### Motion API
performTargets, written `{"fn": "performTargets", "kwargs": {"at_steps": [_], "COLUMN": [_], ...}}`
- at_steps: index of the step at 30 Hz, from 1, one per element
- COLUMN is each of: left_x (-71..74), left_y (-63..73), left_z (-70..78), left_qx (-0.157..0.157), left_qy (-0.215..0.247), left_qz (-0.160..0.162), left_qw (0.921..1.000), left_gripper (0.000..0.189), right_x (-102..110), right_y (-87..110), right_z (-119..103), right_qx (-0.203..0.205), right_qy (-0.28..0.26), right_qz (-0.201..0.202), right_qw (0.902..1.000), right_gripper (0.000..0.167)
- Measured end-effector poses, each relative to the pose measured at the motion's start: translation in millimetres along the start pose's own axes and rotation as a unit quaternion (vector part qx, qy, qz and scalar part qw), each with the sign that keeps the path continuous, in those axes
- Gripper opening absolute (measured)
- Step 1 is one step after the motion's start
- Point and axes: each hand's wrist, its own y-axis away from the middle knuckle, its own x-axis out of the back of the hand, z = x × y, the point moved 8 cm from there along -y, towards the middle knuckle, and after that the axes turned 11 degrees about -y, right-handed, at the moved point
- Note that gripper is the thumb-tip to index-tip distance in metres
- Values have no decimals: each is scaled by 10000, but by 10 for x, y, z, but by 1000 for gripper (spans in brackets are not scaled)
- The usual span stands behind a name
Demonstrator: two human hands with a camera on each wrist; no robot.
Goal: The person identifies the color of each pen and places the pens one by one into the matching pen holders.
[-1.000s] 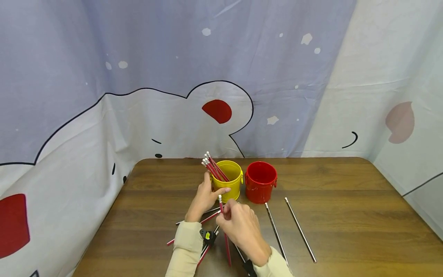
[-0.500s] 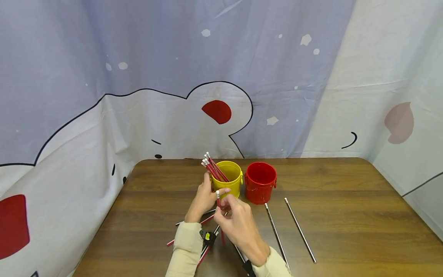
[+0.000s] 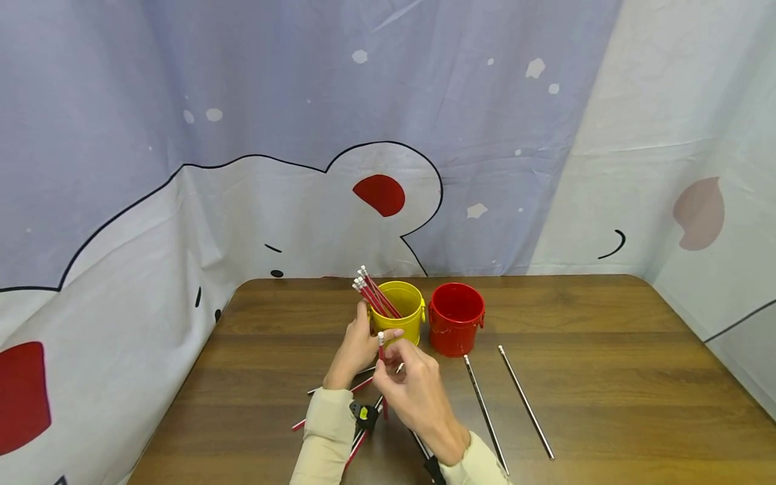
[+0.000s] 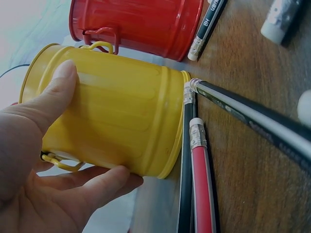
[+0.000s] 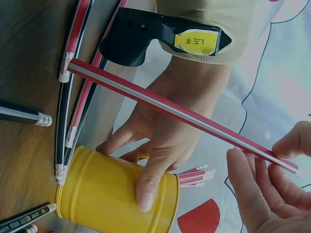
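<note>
Apparently mid-sort: R hand (image 3: 418,397) pinches red pencil (image 5: 160,107) nr eraser (image 3: 380,335); L hand (image 3: 356,350) clasps yellow bucket (image 4: 116,107), thumb opp. fingers; next prob. needs lift & drop-in.

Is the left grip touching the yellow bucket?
Touching. The right wrist view shows the left grip with its thumb lying against the outer wall of the yellow bucket.

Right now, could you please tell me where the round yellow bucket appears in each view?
Head: the round yellow bucket is just below centre.
Left wrist: left of centre, turned sideways.
Right wrist: lower left, cut off by the bottom edge.
Shared landmark: the left hand holding it.
</note>
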Motion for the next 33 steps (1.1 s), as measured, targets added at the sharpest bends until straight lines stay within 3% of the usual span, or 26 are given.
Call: {"fn": "performTargets", "kwargs": {"at_steps": [6,14,23,33], "left_x": [21,46,3,-20], "left_y": [0,-17,-16,-23], "left_z": [31,40,-2,-19], "left_qx": [-125,-258,63,94], "left_qy": [-9,-479,-400,-481], "left_qz": [11,163,-43,-7], "left_qw": [9999,9984,9992,9988], "left_gripper": [65,62,65,67], "right_x": [-19,19,177,301], "right_y": [-9,-126,-329,-622], "right_z": [-8,-26,-35,-113], "right_qx": [59,83,-162,127], "right_qy": [-58,-286,-101,143], "right_qz": [31,4,200,239], "right_qw": [10000,9996,9996,9995], "right_gripper": [15,13,13,7]}}
